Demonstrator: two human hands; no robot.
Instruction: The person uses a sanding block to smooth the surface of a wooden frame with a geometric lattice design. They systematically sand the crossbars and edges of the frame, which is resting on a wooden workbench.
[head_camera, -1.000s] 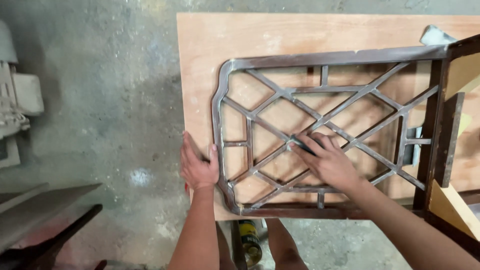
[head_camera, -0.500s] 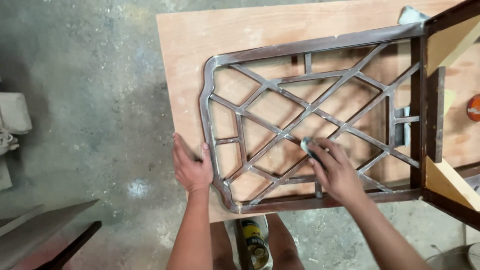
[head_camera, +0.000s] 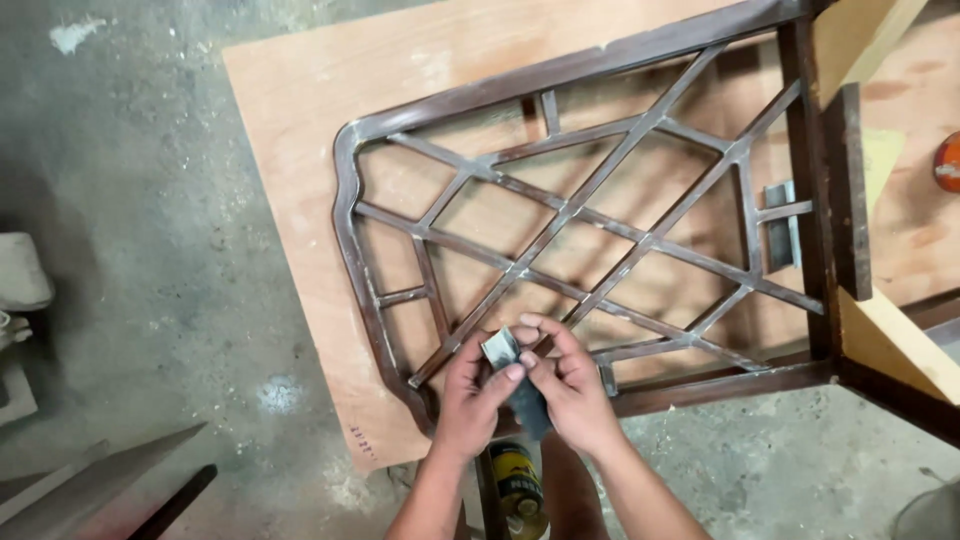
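- Both hands are meeting at the near edge of the frame (head_camera: 590, 225), working a small dark scrap of sandpaper (head_camera: 520, 392) between them.
- The left hand (head_camera: 470, 395) is pinching the scrap from the left, its fingers (head_camera: 505, 375) narrow and pressing on the grey folded corner.
- The right hand (head_camera: 570, 390) is closing on the same scrap from the right, its fingers (head_camera: 545, 330) curled tight over the top.
- The sandpaper is sitting just above the frame's lower rail, not touching the metal as far as I can tell.
- The frame is lying flat on the board (head_camera: 300, 120), which is serving as the surface; its bars are showing bare streaks amid brown rust.
- A can (head_camera: 515, 485) is standing on the floor (head_camera: 130, 250) right under the wrists.
- With neither hand bracing the frame, I judge it could skid on the smooth board once rubbing pressure comes on.
- A dropped scrap could fall through the openings or off the near edge; an elbow could knock the can.
- Rough bar edges could scrape the knuckles.
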